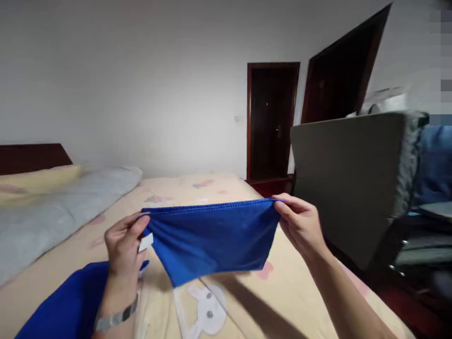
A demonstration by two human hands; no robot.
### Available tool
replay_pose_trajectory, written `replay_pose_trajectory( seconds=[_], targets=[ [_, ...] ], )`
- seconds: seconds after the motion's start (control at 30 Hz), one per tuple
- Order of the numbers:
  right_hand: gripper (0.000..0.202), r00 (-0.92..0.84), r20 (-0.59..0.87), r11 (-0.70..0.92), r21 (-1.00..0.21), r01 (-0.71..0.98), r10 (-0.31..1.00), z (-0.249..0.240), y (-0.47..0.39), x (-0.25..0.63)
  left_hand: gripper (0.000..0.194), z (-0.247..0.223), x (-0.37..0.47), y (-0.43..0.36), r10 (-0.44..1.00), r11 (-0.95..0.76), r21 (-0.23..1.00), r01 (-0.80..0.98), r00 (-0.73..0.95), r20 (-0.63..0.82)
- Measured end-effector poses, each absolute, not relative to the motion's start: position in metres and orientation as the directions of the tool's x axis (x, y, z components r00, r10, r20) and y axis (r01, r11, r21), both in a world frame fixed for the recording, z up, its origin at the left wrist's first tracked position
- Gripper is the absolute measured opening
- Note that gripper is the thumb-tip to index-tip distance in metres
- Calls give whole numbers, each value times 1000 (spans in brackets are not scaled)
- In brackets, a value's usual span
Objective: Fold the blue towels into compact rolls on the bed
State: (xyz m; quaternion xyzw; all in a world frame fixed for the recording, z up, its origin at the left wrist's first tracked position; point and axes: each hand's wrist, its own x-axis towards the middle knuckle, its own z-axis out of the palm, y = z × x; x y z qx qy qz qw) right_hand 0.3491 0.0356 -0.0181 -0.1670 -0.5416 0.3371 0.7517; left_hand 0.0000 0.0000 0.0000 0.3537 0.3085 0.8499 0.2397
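Note:
A blue piece of fabric (215, 240) with a double-stitched top edge hangs stretched between my two hands, above the bed. My left hand (125, 238) pinches its upper left corner, and a small white label (146, 242) shows beside those fingers. At the upper right corner, my right hand (298, 219) grips the edge between thumb and fingers. What kind of garment or cloth it is, I cannot tell. Another blue cloth (67, 301) lies on the bed at lower left, partly behind my left forearm.
The bed has a cream patterned sheet (300, 301) with a rabbit print. A grey quilt (70, 207) and a yellow pillow (42, 179) lie at left, near a dark headboard (31, 157). A tall grey panel (346, 174) stands right of the bed; a dark door (271, 122) is behind.

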Motion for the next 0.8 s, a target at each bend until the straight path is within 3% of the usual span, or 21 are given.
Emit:
replay_pose_trajectory(
  seconds=[0.1,0.2,0.33,0.43,0.57,0.7,0.8],
  targets=[
    [16,224,740,767,-566,-302,635,-2,-14,355,32,17,6,-44,568,-762,618,-190,-654,499],
    [19,283,686,741,-596,-310,670,4,-47,352,28,28,16,-76,546,-771,612,-174,-677,494],
    [29,342,524,622,-706,-339,780,-7,-58,346,33,24,28,-92,641,-666,711,-225,-660,391],
    [37,320,423,514,-802,-305,848,-24,-48,348,38,8,29,-87,706,-532,829,-170,-629,325],
    [41,285,404,463,-867,-185,869,-53,-11,351,43,-24,19,-46,729,-389,918,-81,-636,253],
    [47,201,394,418,-904,-89,897,-99,67,338,60,-85,-2,39,801,-377,926,-20,-509,315],
    [46,156,369,345,-924,162,916,-153,134,321,60,-152,-19,103,861,-288,950,123,-400,313]
  ],
)
